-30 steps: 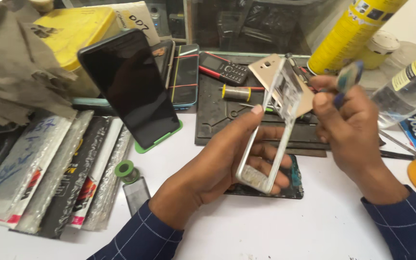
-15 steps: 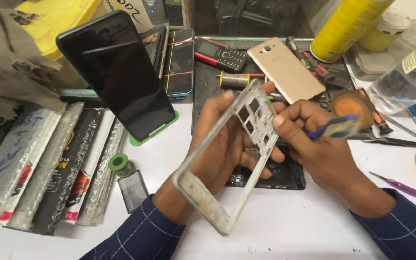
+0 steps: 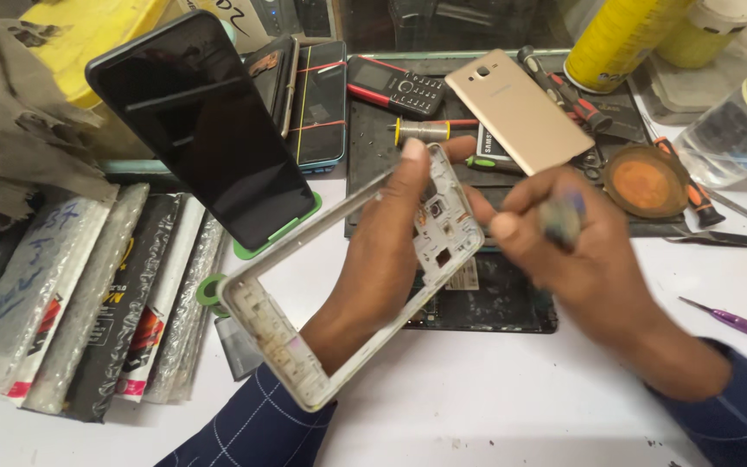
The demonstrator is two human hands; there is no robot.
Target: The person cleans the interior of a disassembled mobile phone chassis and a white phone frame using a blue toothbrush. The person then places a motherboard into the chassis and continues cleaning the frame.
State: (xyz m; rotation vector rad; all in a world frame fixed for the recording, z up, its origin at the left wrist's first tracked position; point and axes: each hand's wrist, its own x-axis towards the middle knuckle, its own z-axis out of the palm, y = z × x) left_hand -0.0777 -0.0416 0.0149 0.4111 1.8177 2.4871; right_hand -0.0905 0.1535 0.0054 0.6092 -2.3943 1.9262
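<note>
Bench: a white worktop (image 3: 494,406), crowded along the top of the frame with phones, tools and bottles.
Far left: flat packets in bubble wrap (image 3: 79,294) lie overlapped like tiles, black, white and red printing showing through; I judge they are laid so that each stays visible.
Upper left: a black smartphone (image 3: 201,130) leans tilted in a green stand (image 3: 280,229), screen dark and facing me.
Centre: my left hand (image 3: 382,251) reaches through the open middle of the white phone frame (image 3: 304,303), fingers closed on its upper end, thumb tip at the top edge. Held that way, its inner face turns towards me.
Under it: a dark mat (image 3: 477,307) lies flat on the bench.
Right of centre: my right hand (image 3: 581,251) is curled shut around a small blurred blue tool (image 3: 561,216), just beside the frame's upper end.
Upper centre: a gold back cover (image 3: 516,112) rests on the dark tray.
Upper right: a yellow spray can (image 3: 616,39) and a clear bottle (image 3: 728,130) with a pale label.
Right edge: a purple pry stick (image 3: 737,324).
</note>
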